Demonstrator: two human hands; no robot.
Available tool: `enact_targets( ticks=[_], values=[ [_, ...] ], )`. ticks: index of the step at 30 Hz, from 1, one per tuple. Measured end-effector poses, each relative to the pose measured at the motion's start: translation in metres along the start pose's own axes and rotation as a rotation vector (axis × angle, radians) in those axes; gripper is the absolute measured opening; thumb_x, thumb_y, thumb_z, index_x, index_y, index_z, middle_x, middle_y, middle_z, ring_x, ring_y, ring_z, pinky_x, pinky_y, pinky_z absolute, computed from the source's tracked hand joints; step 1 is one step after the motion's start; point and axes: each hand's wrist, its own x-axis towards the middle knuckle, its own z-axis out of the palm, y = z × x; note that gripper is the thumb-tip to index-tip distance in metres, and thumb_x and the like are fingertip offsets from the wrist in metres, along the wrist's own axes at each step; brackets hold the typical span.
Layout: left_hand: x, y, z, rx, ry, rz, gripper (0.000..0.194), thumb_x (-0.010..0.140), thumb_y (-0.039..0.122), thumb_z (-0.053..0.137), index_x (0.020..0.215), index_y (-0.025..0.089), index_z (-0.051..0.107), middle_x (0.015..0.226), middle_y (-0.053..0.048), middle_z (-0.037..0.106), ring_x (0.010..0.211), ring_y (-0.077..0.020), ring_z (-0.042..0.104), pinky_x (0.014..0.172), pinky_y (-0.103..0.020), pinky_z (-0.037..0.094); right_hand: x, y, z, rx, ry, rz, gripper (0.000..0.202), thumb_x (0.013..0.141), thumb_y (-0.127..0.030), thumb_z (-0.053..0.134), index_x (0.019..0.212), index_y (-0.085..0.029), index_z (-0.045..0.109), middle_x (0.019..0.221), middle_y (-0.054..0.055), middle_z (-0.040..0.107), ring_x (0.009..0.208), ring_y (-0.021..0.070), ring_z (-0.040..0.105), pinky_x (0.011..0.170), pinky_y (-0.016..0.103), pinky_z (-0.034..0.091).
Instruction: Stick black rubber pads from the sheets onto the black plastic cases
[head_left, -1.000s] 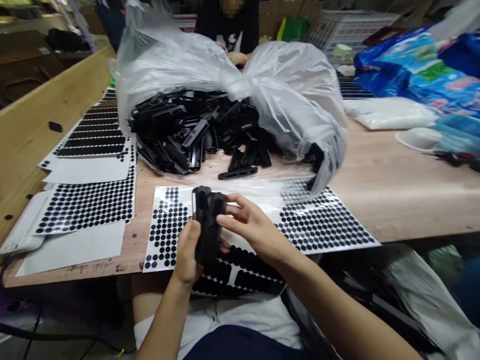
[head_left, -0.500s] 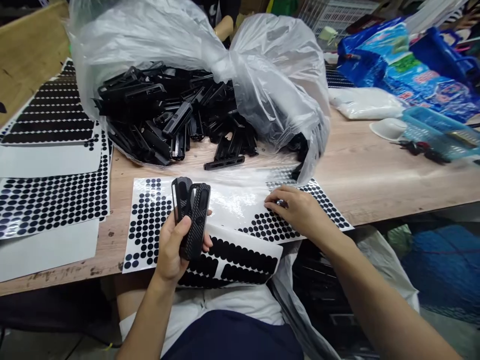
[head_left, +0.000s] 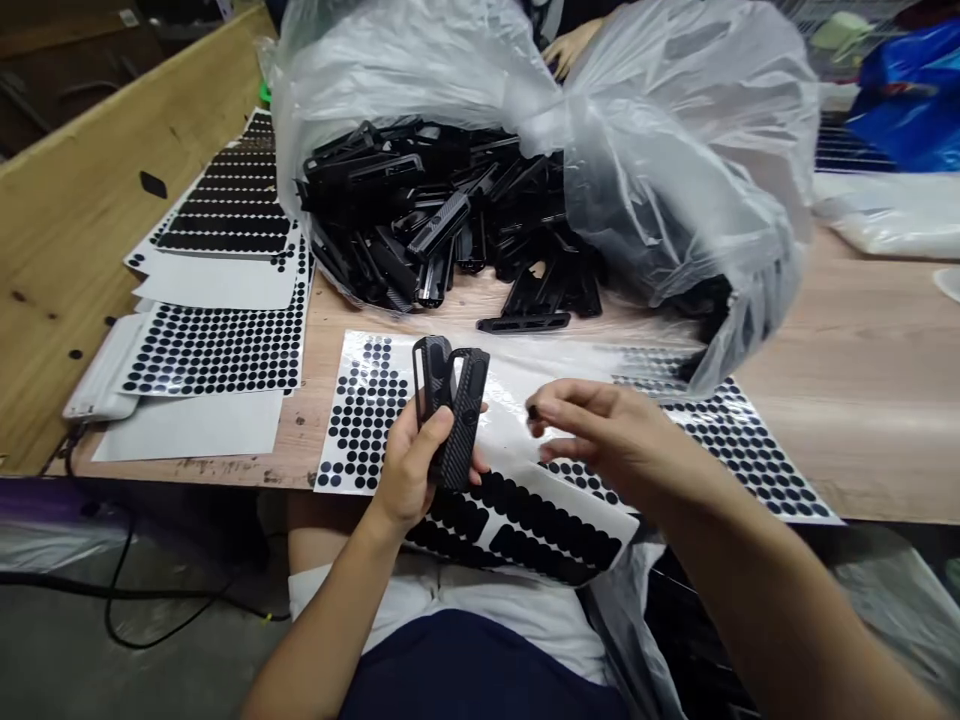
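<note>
Two black carbon-patterned plastic pieces (head_left: 463,420) stand side by side in my left hand (head_left: 416,455), its fingers wrapped round them. My right hand (head_left: 607,425) pinches a small black round sticker (head_left: 533,411) between thumb and forefinger, to the right of the pieces. Beneath both hands lies a white sheet with black dots (head_left: 750,450). A second sheet with larger black dots (head_left: 555,525) hangs over the table edge above my lap. Behind them, a clear plastic bag (head_left: 675,130) lies open, with a heap of black pieces (head_left: 442,220) inside.
More dotted sheets (head_left: 217,345) are stacked on the left beside a wooden board (head_left: 67,230) and a white device (head_left: 109,375). At the right are a white packet (head_left: 892,215) and a blue bag (head_left: 915,100). Another person's hand (head_left: 574,48) shows behind the plastic bag.
The view has turned left. My right hand has lifted off the dotted sheet and come nearer the pieces, with the small black sticker now visible at its fingertips. My left hand still holds both pieces.
</note>
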Motion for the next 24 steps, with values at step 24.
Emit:
enact_targets(
  ticks=[24],
  values=[
    [-0.002,-0.008,-0.002,-0.069,0.001,-0.013,0.05,0.089,0.057,0.073,0.11,0.016,0.055,0.081,-0.003,0.071,0.059,-0.0176,0.072,0.046,-0.024,0.057,0.011,0.009,0.053,0.141,-0.093,0.01,0.034,0.071,-0.046,0.092,0.074,-0.017,0.074,0.067,0.0,0.07,0.052,0.0129,0.068,0.055,0.024,0.055]
  ],
)
